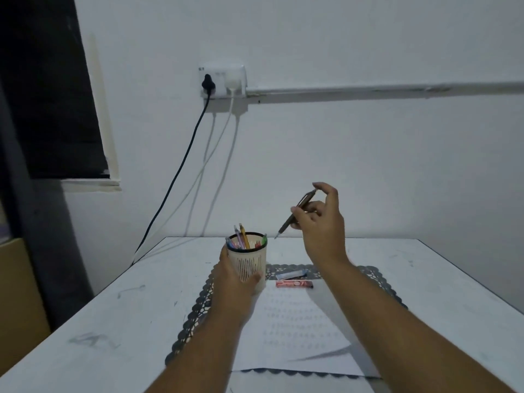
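The left grip (233, 277) clasps the pen cup (251, 260), likely steadying it; the right grip (323, 225) pinches a pen (285, 226), tip angled cupward.

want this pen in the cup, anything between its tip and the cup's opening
Nothing visible does. The pen in the right hand is in open air, above and to the right of the cup, which the left hand holds. Other pens already stand inside it.

Bare left hand (236, 279), bare right hand (321, 226), bare forearms (397, 321).
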Available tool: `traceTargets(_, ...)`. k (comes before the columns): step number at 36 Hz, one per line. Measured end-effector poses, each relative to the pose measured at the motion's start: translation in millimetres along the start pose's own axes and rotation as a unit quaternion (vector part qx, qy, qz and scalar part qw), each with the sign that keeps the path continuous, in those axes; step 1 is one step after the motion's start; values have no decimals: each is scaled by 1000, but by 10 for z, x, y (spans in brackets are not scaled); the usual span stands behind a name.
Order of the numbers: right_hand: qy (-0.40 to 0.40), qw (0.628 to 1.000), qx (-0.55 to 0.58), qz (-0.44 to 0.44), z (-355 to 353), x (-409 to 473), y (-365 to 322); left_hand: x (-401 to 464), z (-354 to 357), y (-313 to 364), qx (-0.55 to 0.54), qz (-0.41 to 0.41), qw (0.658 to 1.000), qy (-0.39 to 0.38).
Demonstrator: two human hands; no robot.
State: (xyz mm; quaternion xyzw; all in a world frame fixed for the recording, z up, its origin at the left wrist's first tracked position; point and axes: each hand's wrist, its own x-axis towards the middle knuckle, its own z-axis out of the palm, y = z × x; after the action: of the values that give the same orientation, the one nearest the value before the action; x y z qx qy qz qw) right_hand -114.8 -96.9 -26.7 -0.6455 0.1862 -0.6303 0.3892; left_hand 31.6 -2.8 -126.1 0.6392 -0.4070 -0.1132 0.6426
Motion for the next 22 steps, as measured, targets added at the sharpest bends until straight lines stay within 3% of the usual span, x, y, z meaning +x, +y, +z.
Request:
traceTargets(8,-86,981,-161,-65,510,177,89,119,-11,-182,31,-2,999,21)
traceTargets(22,-160,934,-317,33,601,162,476,213,-9,-320,34,38,999,20)
